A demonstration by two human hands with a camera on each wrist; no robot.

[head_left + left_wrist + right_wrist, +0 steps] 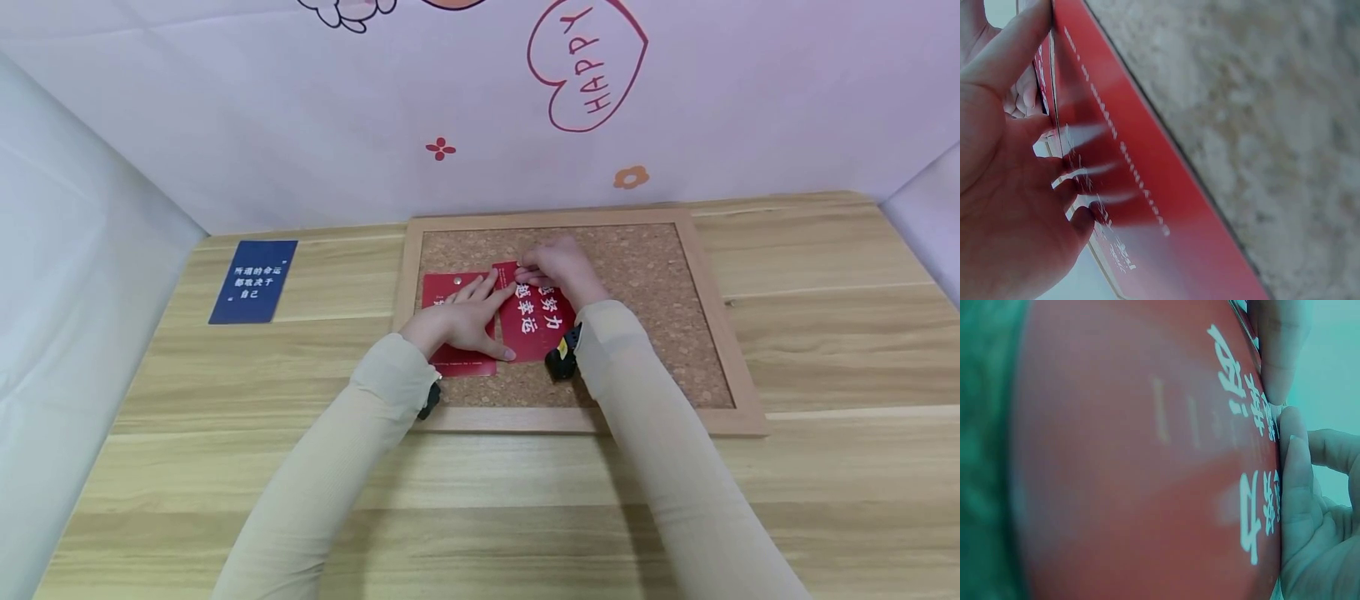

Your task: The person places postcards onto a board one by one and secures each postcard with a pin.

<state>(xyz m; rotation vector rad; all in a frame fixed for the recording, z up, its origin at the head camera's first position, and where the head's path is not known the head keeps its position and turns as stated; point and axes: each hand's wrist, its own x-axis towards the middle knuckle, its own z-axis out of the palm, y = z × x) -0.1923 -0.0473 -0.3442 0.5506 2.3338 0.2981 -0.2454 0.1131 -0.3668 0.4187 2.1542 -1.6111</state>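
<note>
A red card (459,367) with a round silver spot near its top lies on the cork board (637,325), at its left part. Beside it, slightly tilted, is a second red card (528,333) with large white characters. My left hand (461,323) lies spread over the first card, its thumb and a fingertip reaching the second. At the second card's top edge, my right hand (558,265) bends its fingers against the surface. In the right wrist view, thumb and forefinger (1297,469) come together there; whatever lies between them is hidden.
A wooden frame (577,421) borders the cork board. Left of it, a blue card (253,283) with white characters lies on the wood-grain table (480,492). A white printed cloth (300,125) hangs behind the table. Dark wrist cameras sit under both cuffs.
</note>
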